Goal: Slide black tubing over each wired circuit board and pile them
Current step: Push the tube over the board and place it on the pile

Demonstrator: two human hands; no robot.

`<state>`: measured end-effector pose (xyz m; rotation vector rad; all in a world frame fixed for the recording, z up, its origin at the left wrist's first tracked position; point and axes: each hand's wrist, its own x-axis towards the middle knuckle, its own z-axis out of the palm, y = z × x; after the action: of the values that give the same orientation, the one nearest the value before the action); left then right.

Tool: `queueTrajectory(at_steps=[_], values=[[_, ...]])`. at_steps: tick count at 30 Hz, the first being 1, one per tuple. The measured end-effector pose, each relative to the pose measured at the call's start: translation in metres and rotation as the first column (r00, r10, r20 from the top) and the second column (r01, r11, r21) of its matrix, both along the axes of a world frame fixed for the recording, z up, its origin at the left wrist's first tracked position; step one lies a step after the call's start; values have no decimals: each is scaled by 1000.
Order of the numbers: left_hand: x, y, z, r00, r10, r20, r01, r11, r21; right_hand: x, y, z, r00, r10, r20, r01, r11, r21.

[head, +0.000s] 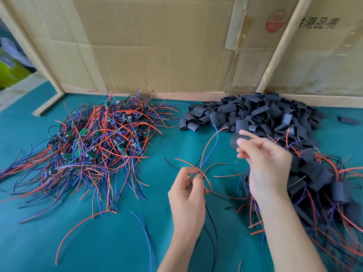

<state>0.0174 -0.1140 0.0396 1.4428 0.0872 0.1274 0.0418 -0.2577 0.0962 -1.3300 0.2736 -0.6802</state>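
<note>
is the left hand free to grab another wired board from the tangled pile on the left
Probably not yet: the left hand is pinching red, blue and black wires, though nothing blocks the way to the tangled pile of green wired circuit boards.

Bare green mat [110,242] lies open left of the left hand's fingers [193,176]; tangled boards [94,140] beyond, tubing pile [261,114] ahead.

Cardboard wall [157,46] behind teal tabletop [98,242]
</note>
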Motion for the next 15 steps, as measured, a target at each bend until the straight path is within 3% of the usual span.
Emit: queueTrajectory(at_steps=[10, 15], values=[[-2, 2, 0, 996, -89, 20, 89, 995, 36, -6, -20, 8, 993, -92, 76, 82, 989, 121], [-3, 3, 2, 995, -97, 10, 96, 995, 30, -6, -24, 7, 997, -56, 58, 47, 990, 136]])
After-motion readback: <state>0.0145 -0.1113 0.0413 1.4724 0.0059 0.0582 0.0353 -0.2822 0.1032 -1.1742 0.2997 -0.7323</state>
